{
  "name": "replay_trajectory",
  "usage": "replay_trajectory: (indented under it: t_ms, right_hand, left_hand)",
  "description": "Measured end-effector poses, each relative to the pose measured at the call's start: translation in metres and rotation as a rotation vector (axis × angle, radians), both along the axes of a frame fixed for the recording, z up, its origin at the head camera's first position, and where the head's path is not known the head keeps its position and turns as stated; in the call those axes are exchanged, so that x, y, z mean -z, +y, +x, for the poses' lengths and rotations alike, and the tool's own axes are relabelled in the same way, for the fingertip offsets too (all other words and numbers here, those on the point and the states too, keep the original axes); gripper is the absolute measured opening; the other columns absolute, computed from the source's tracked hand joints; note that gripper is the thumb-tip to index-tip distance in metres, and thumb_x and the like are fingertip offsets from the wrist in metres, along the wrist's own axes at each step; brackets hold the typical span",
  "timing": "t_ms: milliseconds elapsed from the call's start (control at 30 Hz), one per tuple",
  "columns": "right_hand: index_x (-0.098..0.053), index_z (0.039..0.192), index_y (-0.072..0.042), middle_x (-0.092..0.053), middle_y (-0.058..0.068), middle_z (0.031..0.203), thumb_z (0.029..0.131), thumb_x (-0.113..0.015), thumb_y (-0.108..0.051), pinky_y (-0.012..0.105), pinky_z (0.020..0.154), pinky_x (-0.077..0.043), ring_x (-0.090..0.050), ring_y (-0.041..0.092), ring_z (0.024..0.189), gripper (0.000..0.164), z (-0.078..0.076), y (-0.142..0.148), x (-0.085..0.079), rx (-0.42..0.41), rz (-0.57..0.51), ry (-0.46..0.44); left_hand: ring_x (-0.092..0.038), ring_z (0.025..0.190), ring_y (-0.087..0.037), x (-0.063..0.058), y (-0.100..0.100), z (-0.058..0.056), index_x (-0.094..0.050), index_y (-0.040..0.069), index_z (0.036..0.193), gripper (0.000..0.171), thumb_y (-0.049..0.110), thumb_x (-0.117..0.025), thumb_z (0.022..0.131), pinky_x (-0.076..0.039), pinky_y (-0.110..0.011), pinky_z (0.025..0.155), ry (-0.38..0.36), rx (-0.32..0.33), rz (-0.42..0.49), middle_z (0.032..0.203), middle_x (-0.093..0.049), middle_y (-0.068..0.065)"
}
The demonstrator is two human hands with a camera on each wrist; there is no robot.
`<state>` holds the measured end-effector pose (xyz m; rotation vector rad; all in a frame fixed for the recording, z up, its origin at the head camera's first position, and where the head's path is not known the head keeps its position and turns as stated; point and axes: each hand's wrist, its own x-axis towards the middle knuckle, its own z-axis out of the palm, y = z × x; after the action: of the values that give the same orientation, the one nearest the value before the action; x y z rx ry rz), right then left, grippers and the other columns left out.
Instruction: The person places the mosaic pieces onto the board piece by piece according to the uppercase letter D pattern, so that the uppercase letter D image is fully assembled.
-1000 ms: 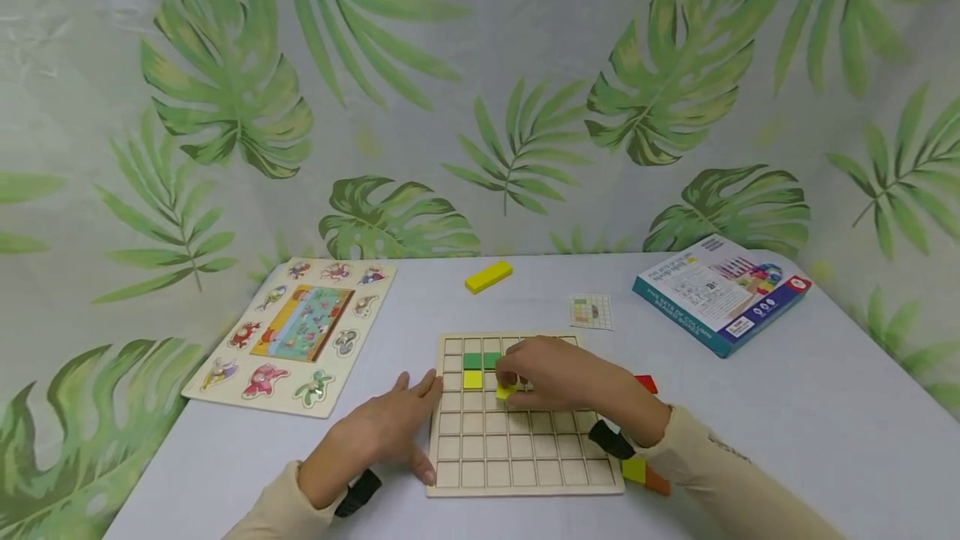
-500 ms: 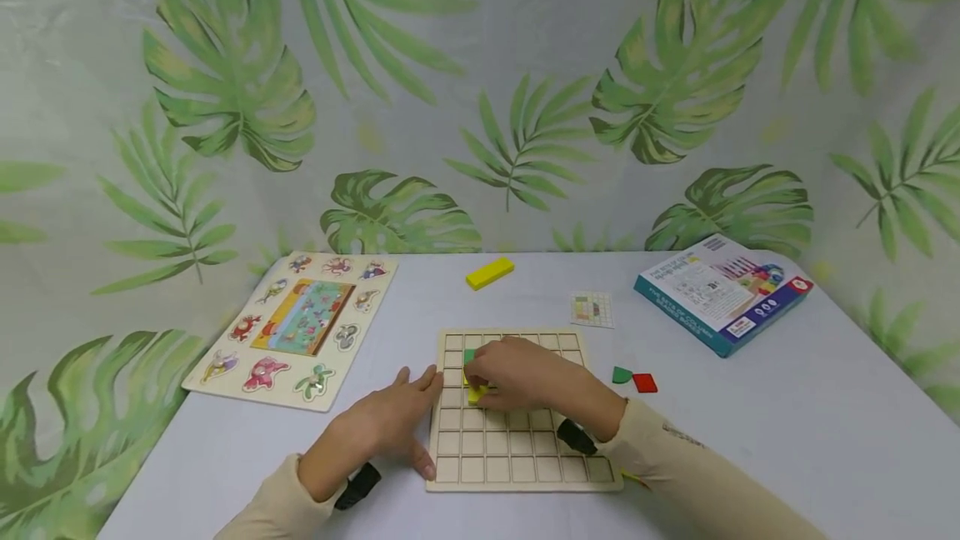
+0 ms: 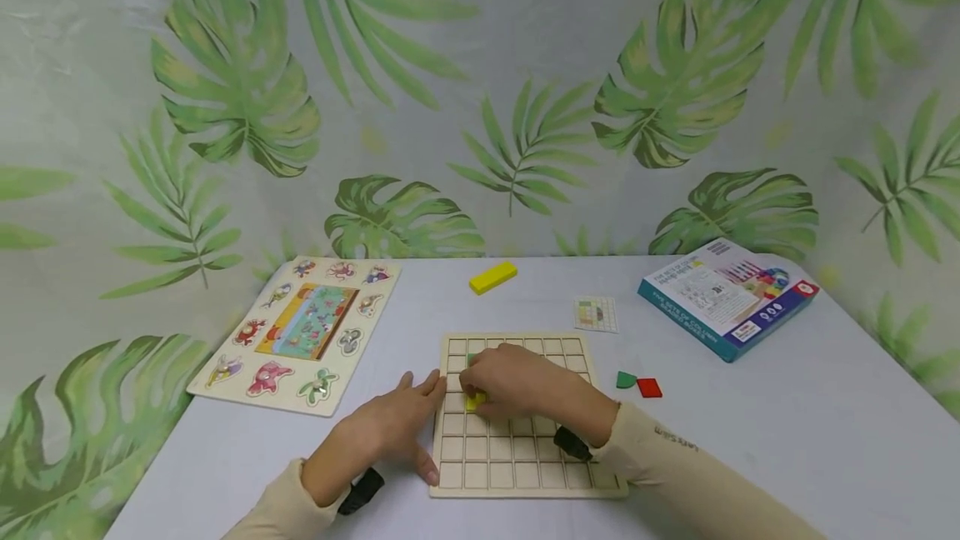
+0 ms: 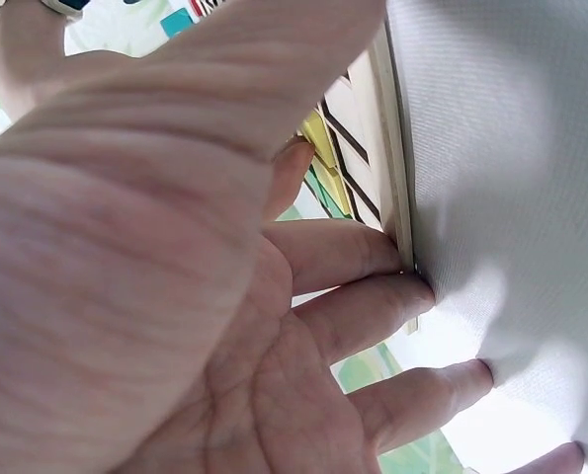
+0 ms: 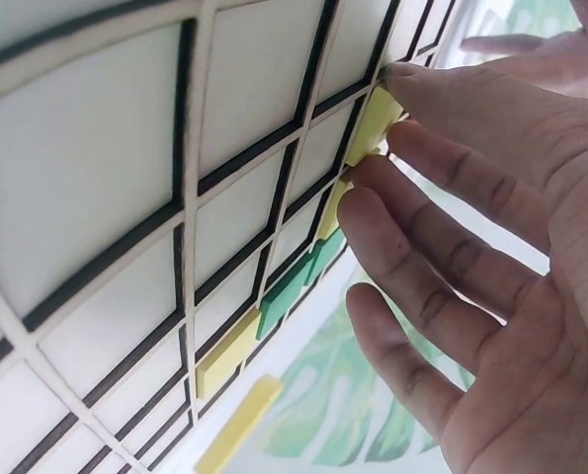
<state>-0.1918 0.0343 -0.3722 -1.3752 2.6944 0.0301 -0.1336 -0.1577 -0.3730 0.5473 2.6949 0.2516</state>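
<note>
My right hand [image 3: 517, 382] pinches a yellow square tile [image 3: 472, 402] between thumb and fingers at the left part of a wooden grid board [image 3: 525, 473]. In the right wrist view the tile [image 5: 373, 126] lies at the grid, thumb tip on its edge. Beyond it in that view sit another yellow tile, green tiles [image 5: 286, 296] and one more yellow tile [image 5: 229, 354]. From above, the right hand covers most of these. My left hand [image 3: 390, 423] rests along the board's left edge, fingers spread, fingertips at the rim and cloth in the left wrist view.
Right of the board lie a green rounded piece [image 3: 626, 379] and a red tile [image 3: 649, 388]. Behind it are a yellow block [image 3: 493, 277] and a printed pattern card [image 3: 596, 314]. A blue-edged box [image 3: 727, 298] stands back right; an animal puzzle board [image 3: 292, 390] lies left.
My right hand has carried the yellow tile leftward across the grid to the second column, under the tiles lying there. The green and red pieces came into view. The left hand stays at the edge.
</note>
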Motion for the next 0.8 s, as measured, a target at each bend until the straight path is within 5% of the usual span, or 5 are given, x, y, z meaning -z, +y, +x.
replay_trajectory:
  t_ms: [800]
  right_hand:
    - [-0.074,0.085,-0.022,-0.068,-0.012,0.081,0.081,-0.084,-0.033,0.027,0.072,-0.054,-0.064,0.005,0.077,0.015,0.0029,-0.0013,0.0033,0.048,-0.016,0.119]
  left_hand:
    - [-0.023,0.148,-0.050,-0.0012,-0.0031,-0.0017,-0.030,0.002,0.156,0.124,0.050,-0.091,0.059,-0.036,-0.057,0.113,-0.042,0.016,0.000,0.165,-0.025,-0.016]
